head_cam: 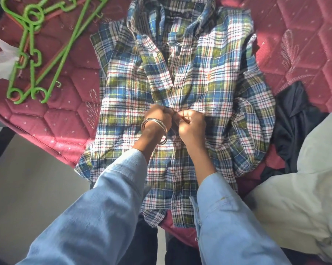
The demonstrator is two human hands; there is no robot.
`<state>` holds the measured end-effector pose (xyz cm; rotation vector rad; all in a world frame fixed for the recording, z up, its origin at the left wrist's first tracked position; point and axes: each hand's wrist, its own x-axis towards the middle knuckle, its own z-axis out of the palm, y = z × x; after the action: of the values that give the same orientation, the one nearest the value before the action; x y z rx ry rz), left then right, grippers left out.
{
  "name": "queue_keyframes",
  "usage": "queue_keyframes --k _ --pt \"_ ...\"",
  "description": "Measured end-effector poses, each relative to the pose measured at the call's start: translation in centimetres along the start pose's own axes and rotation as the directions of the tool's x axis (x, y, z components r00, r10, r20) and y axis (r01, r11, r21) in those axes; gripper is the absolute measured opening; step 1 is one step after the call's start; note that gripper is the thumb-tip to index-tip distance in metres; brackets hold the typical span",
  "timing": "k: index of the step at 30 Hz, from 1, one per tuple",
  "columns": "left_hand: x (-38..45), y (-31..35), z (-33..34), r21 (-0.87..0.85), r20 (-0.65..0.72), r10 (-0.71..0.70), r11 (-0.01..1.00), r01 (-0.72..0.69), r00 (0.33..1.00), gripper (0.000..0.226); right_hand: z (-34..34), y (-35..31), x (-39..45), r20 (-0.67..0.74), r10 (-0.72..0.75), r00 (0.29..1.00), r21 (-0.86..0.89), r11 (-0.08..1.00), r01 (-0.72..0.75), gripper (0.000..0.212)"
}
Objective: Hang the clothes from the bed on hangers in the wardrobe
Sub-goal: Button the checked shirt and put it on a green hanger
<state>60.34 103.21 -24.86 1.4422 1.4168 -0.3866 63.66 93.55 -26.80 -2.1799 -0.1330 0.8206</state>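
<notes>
A plaid shirt (209,77) in blue, green, white and red lies spread flat on the red quilted bed (304,41), collar at the far end. My left hand (158,116), with metal bangles on the wrist, pinches the left side of the button placket at mid-chest. My right hand (192,124) pinches the placket right beside it, the fingertips of both hands meeting at the same spot. Above my hands the placket is partly open. Green plastic hangers (35,52) lie in a loose pile on the bed at the far left. No wardrobe is in view.
A black garment (293,121) lies crumpled at the right of the shirt, and a pale grey-green garment (299,184) lies at the near right. A white cloth (1,60) sits at the bed's left edge. Grey floor (27,178) shows at the near left.
</notes>
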Motion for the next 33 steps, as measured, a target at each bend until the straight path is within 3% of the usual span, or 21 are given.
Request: queue_keyframes --k 4,6,8,11,13,15,16,18,20,22,25,27,30,32,33 --pt "-0.7 -0.4 -0.2 0.225 -0.008 0.184 0.958 -0.178 0.983 0.019 -0.5 -0.3 -0.3 0.038 -0.065 0.997 -0.09 0.994 0.068 0.011" --pt "-0.6 -0.8 -0.2 0.211 -0.059 0.246 0.95 -0.229 0.968 0.006 -0.9 -0.6 -0.3 0.086 -0.075 0.993 -0.125 0.988 0.085 0.013" --pt "-0.5 -1.5 -0.9 0.133 -0.188 0.289 0.955 -0.267 0.939 0.013 -1.4 -1.0 -0.3 0.073 -0.076 0.994 -0.115 0.99 0.084 0.014" --pt "-0.3 -3.0 -3.1 0.295 -0.493 0.375 0.921 -0.255 0.785 0.026 -3.4 -1.0 -0.5 -0.24 -0.11 0.965 -0.07 0.993 0.096 0.013" --pt "-0.3 -3.9 -4.8 0.396 -0.638 0.31 0.917 -0.044 0.705 0.036 -5.1 -0.5 -1.0 -0.482 -0.178 0.858 -0.127 0.983 0.133 0.015" --pt "-0.9 -4.5 -6.6 0.279 -0.729 0.148 0.956 0.092 0.668 0.038 -6.7 0.6 -1.5 -0.599 -0.138 0.789 -0.125 0.989 0.078 0.021" --pt "-1.1 -4.6 -7.4 0.183 -0.735 0.063 0.977 0.109 0.675 0.035 -7.4 1.1 -1.6 -0.593 -0.055 0.803 -0.073 0.997 0.015 0.023" --pt "-1.5 -5.0 -8.7 0.111 -0.655 -0.031 0.984 0.137 0.755 0.03 -8.2 2.4 -1.7 -0.446 0.141 0.884 -0.023 0.986 -0.168 0.024" --pt "-2.1 -5.4 -9.5 0.124 -0.586 -0.097 0.97 0.207 0.805 0.035 -8.6 3.0 -2.2 -0.259 0.186 0.948 -0.16 0.959 -0.232 0.02" --pt "-2.7 -4.8 -10.2 0.082 -0.556 -0.173 0.962 0.261 0.813 0.04 -8.7 3.0 -2.6 -0.134 0.21 0.968 -0.154 0.961 -0.23 0.02" --pt "-3.3 -4.1 -11.4 0.062 -0.509 -0.265 0.938 0.342 0.819 0.05 -8.4 1.9 -3.1 0.024 0.246 0.969 -0.009 0.969 -0.245 0.024" --pt "-3.2 -4.2 -12.4 0.075 -0.459 -0.256 0.943 0.325 0.851 0.043 -8.0 1.5 -3.5 0.086 0.247 0.965 0.038 0.967 -0.251 0.026" --pt "-3.6 -4.3 -13.4 -0.008 -0.344 -0.234 0.969 0.247 0.909 0.033 -8.0 1.3 -4.2 0.099 0.35 0.931 0.173 0.916 -0.363 0.037" --pt "-3.9 -4.5 -13.6 0.069 -0.296 -0.182 0.975 0.211 0.938 0.029 -8.1 1.2 -4.0 0.103 0.454 0.885 0.227 0.856 -0.465 0.046" --pt "-4.3 -4.9 -13.5 -0.044 -0.289 -0.155 0.988 0.149 0.945 0.027 -8.3 1.3 -3.8 0.127 0.483 0.867 0.259 0.827 -0.499 0.05"
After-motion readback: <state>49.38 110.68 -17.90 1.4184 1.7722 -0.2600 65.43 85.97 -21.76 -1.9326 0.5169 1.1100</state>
